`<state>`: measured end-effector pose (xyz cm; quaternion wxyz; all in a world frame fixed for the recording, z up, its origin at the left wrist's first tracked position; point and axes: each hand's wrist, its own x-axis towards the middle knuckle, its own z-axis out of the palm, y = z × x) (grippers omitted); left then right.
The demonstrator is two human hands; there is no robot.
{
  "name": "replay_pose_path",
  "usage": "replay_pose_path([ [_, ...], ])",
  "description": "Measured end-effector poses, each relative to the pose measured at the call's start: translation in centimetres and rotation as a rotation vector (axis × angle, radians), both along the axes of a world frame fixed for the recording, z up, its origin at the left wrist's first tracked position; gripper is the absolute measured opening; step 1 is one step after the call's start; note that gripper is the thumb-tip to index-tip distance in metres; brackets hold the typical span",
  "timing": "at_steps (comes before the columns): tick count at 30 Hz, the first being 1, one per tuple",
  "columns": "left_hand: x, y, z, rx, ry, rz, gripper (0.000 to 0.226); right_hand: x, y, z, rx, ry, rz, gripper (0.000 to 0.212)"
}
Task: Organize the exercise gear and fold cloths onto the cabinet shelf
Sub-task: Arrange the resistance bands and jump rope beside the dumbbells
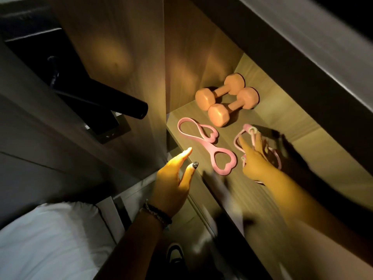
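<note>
Wood shelf: pale wood-grain cabinet shelf (282, 138), lit warmly from above, carries all the gear in view.
Dumbbells: two small peach-coloured dumbbells with faceted heads (227, 99) lie side by side, touching, at the back of the shelf; they look heavy and rigid for their size, and the narrow bar between the heads is the place to grip.
Resistance band: a pink rubbery figure-eight band with heart-shaped loops (205, 145) lies flat near the shelf's front left, apart from the dumbbells; likely light, floppy and a little grippy, best lifted by one loop or at the narrow waist.
Cord gear: a thin pink cord bundle with pale ring ends (247, 132) sits to the right of the band, under the right hand; it looks light, limp and prone to tangle, so gathering it at the rings or in a bunch should keep it together.
Right hand: the right hand (253, 158) reaches over the cord, index finger extended and other fingers among the strands; blur hides whether it pinches the cord, so I cannot tell.
Left hand: the left hand (173, 178) hovers at the shelf's front edge, fingers straight and spread, holding nothing.
Cloths: no folded cloths show on the shelf; that part appears not yet done.
Surroundings: white bedding (50, 239) lower left.
</note>
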<state>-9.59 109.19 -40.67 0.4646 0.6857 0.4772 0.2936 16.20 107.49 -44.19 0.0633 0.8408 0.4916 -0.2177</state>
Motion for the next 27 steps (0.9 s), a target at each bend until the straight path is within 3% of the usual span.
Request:
replay_pose_path([
  [5,-0.7,0.3,1.8,0.137,0.137,-0.07,0.041,-2.1,-2.6,1.4,0.014,-0.084,0.056,0.094],
  [9,-1.3,0.2,4.8,0.132,0.186,-0.118,0.043,-3.7,-4.6,3.9,0.052,-0.024,0.014,0.093],
  [11,-1.8,-0.1,6.8,0.122,0.192,-0.153,0.044,-5.1,-6.2,5.6,0.146,0.103,-0.02,0.073],
  [13,-2.4,-0.9,9.0,0.149,0.241,-0.22,0.049,-6.8,-8.3,7.7,0.101,0.284,-0.005,0.057],
  [15,-3.0,-2.5,11.1,0.218,0.291,-0.238,0.054,-8.0,-10.6,9.7,0.153,0.395,-0.032,0.068],
  [17,-3.5,-4.9,13.2,0.287,0.299,-0.251,0.057,-9.0,-12.9,12.0,0.307,0.304,0.049,0.085],
  [19,-3.9,-7.8,15.0,0.347,0.285,-0.248,0.059,-9.8,-15.3,13.5,0.451,0.202,0.237,0.084],
  [27,-5.2,-22.7,21.1,0.48,0.159,-0.146,0.057,-14.2,-28.4,21.9,0.522,0.156,0.46,0.078],
])
